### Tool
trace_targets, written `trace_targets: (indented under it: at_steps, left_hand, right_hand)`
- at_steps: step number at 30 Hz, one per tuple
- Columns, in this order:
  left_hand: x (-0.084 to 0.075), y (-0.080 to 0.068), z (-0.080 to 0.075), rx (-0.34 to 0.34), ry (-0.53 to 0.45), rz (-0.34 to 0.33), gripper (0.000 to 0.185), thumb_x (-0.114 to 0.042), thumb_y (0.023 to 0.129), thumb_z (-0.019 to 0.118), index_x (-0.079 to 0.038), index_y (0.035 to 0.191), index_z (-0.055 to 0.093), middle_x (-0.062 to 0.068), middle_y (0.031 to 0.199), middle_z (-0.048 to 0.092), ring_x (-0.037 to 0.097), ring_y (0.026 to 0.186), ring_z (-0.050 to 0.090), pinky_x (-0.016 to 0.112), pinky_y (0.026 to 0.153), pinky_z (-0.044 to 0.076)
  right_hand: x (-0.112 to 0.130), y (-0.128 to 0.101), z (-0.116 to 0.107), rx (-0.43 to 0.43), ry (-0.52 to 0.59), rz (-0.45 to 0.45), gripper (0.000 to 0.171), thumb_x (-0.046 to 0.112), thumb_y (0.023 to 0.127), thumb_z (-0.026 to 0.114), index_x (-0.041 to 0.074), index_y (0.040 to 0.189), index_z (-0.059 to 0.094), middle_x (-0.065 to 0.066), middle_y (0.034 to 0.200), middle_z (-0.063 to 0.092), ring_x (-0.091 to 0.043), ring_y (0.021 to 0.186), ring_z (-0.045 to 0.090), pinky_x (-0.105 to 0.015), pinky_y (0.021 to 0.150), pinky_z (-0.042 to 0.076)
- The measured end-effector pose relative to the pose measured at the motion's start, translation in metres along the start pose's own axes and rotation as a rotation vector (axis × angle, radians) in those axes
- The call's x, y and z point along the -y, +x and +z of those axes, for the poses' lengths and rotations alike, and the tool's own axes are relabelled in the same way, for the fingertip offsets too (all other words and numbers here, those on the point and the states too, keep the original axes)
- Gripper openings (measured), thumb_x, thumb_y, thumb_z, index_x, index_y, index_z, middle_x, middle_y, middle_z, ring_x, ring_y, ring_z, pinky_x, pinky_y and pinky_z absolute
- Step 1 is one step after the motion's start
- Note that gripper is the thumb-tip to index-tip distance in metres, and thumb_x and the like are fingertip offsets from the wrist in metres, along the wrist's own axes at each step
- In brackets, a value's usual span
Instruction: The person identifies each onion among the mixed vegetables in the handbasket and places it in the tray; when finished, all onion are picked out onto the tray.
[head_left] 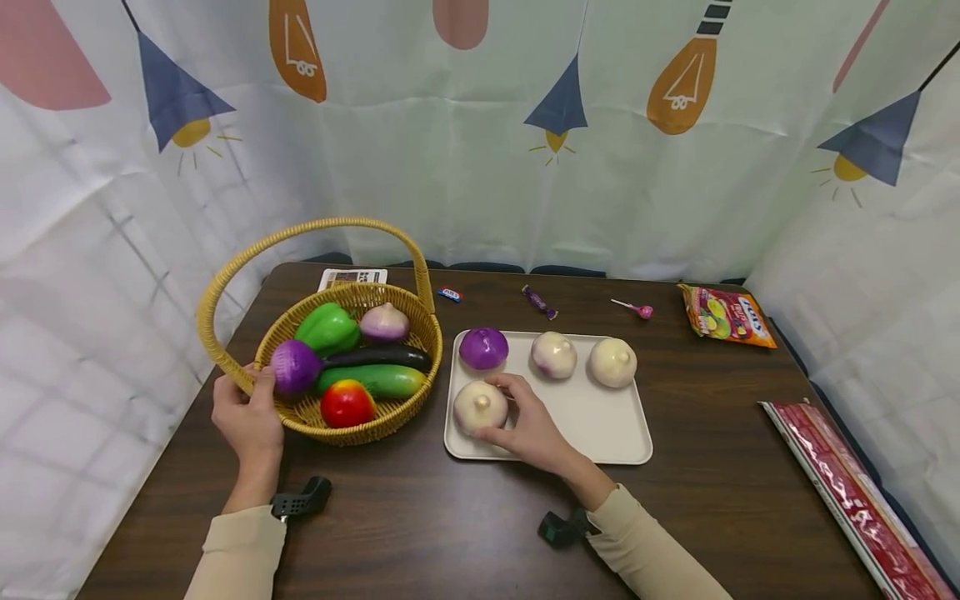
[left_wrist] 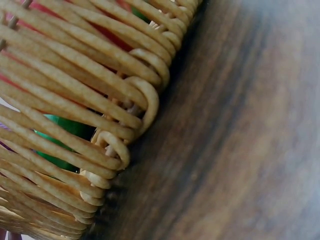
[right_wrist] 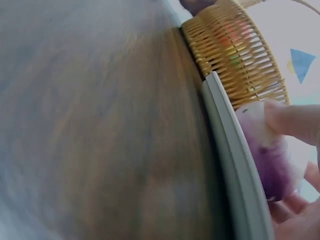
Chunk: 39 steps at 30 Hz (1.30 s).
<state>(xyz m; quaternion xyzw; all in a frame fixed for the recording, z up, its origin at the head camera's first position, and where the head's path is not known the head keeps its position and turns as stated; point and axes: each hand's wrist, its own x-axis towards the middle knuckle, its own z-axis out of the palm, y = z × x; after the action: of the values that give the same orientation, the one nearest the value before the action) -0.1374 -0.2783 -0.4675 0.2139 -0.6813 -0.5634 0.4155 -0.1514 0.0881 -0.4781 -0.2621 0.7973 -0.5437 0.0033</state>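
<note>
My left hand grips the wicker basket at its left rim, by the foot of the tall handle. Inside the basket lie a green bell pepper, a pale purple onion, a purple onion, an eggplant, a cucumber and a red-yellow tomato. With thumb and fingers, my right hand holds a white-and-purple onion at the front left of the white tray. Whether that onion touches the tray, I cannot tell.
Also on the tray are a purple onion and two whitish onions, one in the middle and one at right. Behind it lie wrapped candies and a lollipop. An orange-red candy bag and a long red package lie right.
</note>
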Motion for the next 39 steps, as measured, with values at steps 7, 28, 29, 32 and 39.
trace_targets:
  at_steps: [7,28,29,32,39]
  left_hand:
    - [0.001,0.001,0.000,-0.014,0.004,0.014,0.029,-0.014,0.090,0.067,0.012,0.104,0.064,-0.018,0.086,0.052,0.002,0.081,0.051,0.020,0.071,0.036]
    - [-0.028,-0.015,-0.003,0.042,-0.290,0.178,0.047,-0.024,0.097,0.057,0.021,0.086,0.052,0.007,0.105,0.058,0.014,0.099,0.051,0.021,0.084,0.036]
    - [-0.028,-0.015,-0.002,0.040,-0.302,0.186,0.051,-0.027,0.098,0.057,0.022,0.085,0.052,0.008,0.105,0.059,0.015,0.100,0.051,0.021,0.085,0.035]
    - [-0.027,-0.015,-0.001,0.036,-0.301,0.189,0.057,-0.032,0.099,0.057,0.023,0.084,0.050,0.007,0.104,0.059,0.016,0.100,0.052,0.021,0.085,0.036]
    - [0.001,-0.004,0.003,0.008,-0.238,0.231,0.065,-0.043,0.096,0.058,0.020,0.081,0.052,0.000,0.100,0.056,0.014,0.098,0.055,0.022,0.085,0.037]
  right_hand:
    - [0.027,-0.001,-0.010,-0.046,-0.299,-0.068,0.062,0.021,0.078,0.082,0.008,0.132,0.055,-0.010,0.136,0.049,-0.021,0.128,0.047,-0.044,0.106,0.038]
    - [0.102,0.090,0.116,0.047,-0.134,-0.306,0.025,0.016,0.090,0.066,0.013,0.116,0.065,-0.001,0.127,0.056,-0.004,0.116,0.053,-0.015,0.094,0.041]
    - [0.104,0.095,0.121,0.058,-0.147,-0.286,0.027,0.016,0.090,0.066,0.014,0.117,0.065,0.001,0.127,0.056,-0.003,0.116,0.052,-0.014,0.094,0.040]
    - [0.109,0.111,0.131,0.095,-0.187,-0.195,0.033,0.021,0.090,0.068,0.016,0.122,0.062,0.003,0.129,0.055,-0.004,0.118,0.051,-0.014,0.095,0.039]
    - [0.108,0.139,0.151,0.212,-0.276,-0.064,0.058,0.038,0.089,0.068,0.021,0.141,0.048,0.006,0.140,0.048,-0.006,0.123,0.049,-0.020,0.097,0.041]
